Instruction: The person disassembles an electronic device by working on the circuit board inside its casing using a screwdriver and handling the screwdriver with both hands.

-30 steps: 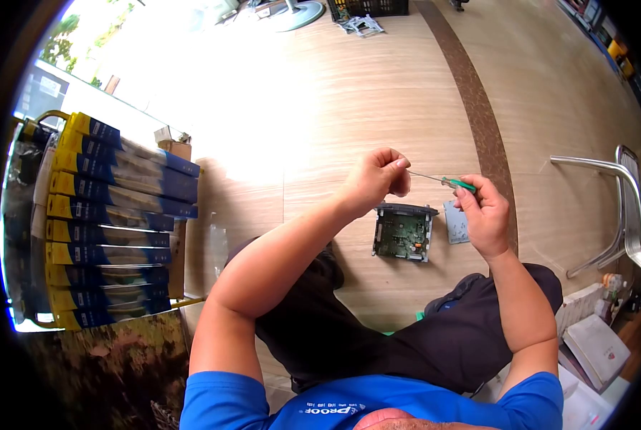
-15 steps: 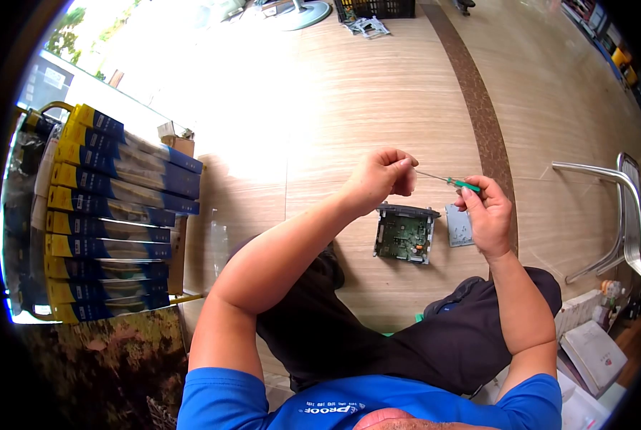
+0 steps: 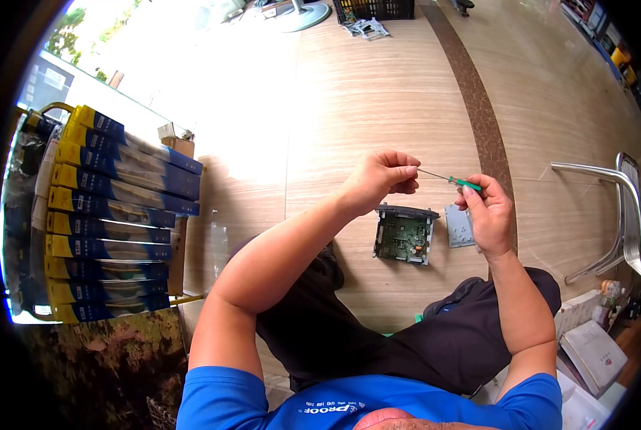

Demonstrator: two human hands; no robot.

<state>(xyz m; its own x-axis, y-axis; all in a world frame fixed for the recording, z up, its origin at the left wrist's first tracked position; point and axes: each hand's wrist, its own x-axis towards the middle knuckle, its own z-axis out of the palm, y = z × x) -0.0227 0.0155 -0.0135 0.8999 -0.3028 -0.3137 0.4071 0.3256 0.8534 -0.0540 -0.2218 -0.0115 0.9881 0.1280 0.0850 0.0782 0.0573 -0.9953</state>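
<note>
My right hand (image 3: 487, 208) grips the green handle of a screwdriver (image 3: 467, 184), its thin metal shaft pointing left. At the shaft's far end, the thumb and forefinger of my left hand (image 3: 388, 175) are pinched together on the tip. Whether a small part is also between those fingers is too small to tell. Below my hands, an electronic unit (image 3: 404, 236) lies on the floor with its green circuit board exposed and a dark front panel along its far side. To its right is a flat grey metal plate (image 3: 459, 226) with small holes, partly behind my right hand.
A rack of blue-and-yellow packages (image 3: 112, 215) stands at the left. On the right is a chair with a chromed metal frame (image 3: 625, 215), near a pale box (image 3: 594, 351). A black crate (image 3: 378, 8) and metal pieces (image 3: 366, 29) lie at the far edge.
Both hands keep nearly the same pose. My left fingers shift very slightly at the screwdriver's tip. The unit and the plate stay put.
</note>
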